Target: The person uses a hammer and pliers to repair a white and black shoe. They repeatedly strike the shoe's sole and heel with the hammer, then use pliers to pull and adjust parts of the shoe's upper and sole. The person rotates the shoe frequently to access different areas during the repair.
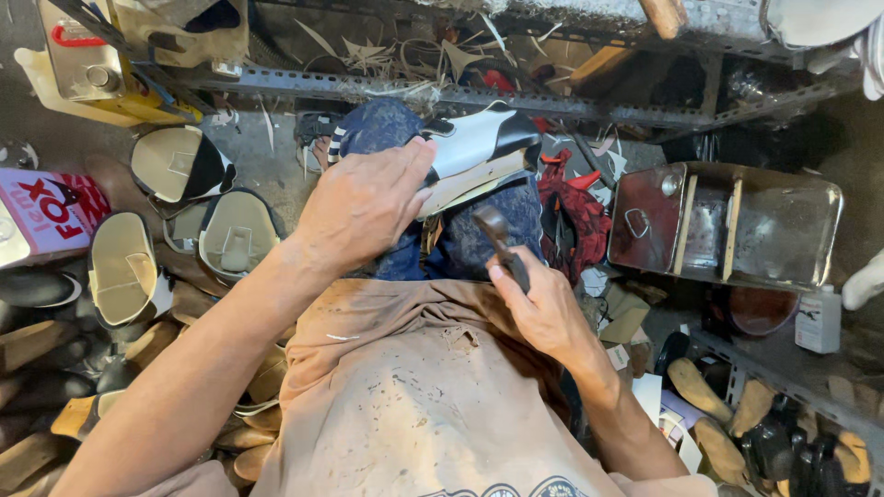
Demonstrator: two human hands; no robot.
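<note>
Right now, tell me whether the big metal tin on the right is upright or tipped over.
Tipped on its side: the metal tin shows its top face, with handle and cap, facing left toward the red cloth.

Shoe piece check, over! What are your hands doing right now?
Left hand pressing down on the black-and-white shoe upper, held on the lap. Right hand gripping a dark tool, head just below the upper. Nothing between tool and shoe.
</note>
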